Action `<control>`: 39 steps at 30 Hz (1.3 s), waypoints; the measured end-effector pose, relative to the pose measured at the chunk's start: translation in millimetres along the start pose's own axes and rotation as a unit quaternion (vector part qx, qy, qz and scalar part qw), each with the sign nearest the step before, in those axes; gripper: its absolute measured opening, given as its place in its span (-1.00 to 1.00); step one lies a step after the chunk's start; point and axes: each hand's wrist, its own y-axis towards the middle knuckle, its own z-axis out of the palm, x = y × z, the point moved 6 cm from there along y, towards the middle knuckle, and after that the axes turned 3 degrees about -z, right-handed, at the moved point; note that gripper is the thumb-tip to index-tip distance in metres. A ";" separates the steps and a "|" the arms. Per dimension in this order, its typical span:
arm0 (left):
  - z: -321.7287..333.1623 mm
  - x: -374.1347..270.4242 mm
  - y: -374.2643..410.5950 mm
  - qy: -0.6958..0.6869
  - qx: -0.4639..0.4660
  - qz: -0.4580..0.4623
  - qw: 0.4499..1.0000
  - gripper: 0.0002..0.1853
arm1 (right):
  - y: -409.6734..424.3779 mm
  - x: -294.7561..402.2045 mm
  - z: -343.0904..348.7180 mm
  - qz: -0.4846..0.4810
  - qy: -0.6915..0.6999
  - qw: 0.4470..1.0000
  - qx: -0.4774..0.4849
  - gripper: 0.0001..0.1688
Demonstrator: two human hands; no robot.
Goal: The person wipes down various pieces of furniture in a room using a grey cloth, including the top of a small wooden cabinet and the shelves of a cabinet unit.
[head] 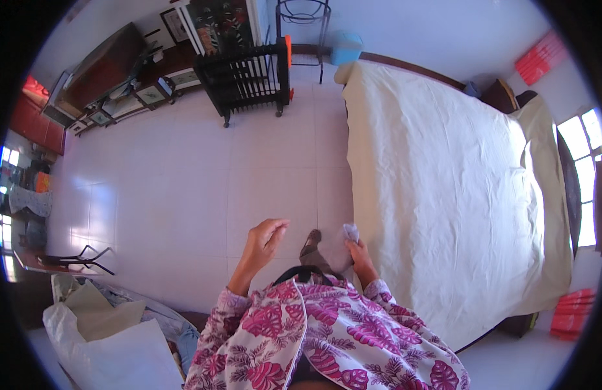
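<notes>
My right hand [362,257] grips a thin, pale, crumpled cloth [350,232] beside the near edge of the bed. A loose, blurred part of it seems to hang to the left of the hand; whether it is fabric or plastic film is hard to tell. My left hand [263,242] is raised over the tiled floor, loosely bent, with the thumb a little apart and nothing visible in it. To my right the bed [428,195] is spread with a wrinkled cream sheet [413,146]. One shoe [313,237] shows on the floor between my hands.
A black oil-filled radiator [245,78] on castors stands ahead, with a metal stand [303,29] and a light-blue bin [346,47] behind it. A low cabinet [150,95] lines the far-left wall. Folding-table legs [89,261] and heaped sheets [106,336] are at left.
</notes>
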 end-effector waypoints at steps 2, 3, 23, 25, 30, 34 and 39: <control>0.9 -18.8 45.0 0.008 0.029 0.002 1.000 -0.84 | 17.5 32.1 6.5 0.010 -0.004 1.000 -0.009 -0.60; 5.9 -30.5 71.8 0.012 0.037 0.006 0.999 -0.84 | 31.5 52.5 2.9 0.006 -0.013 1.000 -0.014 -0.60; 23.2 6.6 440.1 0.010 0.105 0.043 0.994 -0.83 | 267.5 285.4 76.7 -0.039 0.061 0.997 -0.023 -0.62; 20.6 18.3 468.9 0.013 0.125 0.017 0.992 -0.82 | 286.6 301.9 82.3 -0.061 0.071 0.995 -0.036 -0.62; 24.2 41.7 529.0 0.017 0.165 -0.020 0.986 -0.80 | 321.3 329.5 87.7 -0.047 0.103 0.992 -0.054 -0.60; 35.7 50.6 575.9 0.024 0.171 -0.028 0.985 -0.80 | 349.0 347.0 79.5 -0.011 0.117 0.990 -0.074 -0.60; 49.0 36.9 677.5 0.033 0.130 -0.011 0.991 -0.81 | 430.0 407.6 56.9 -0.007 0.124 0.990 -0.072 -0.60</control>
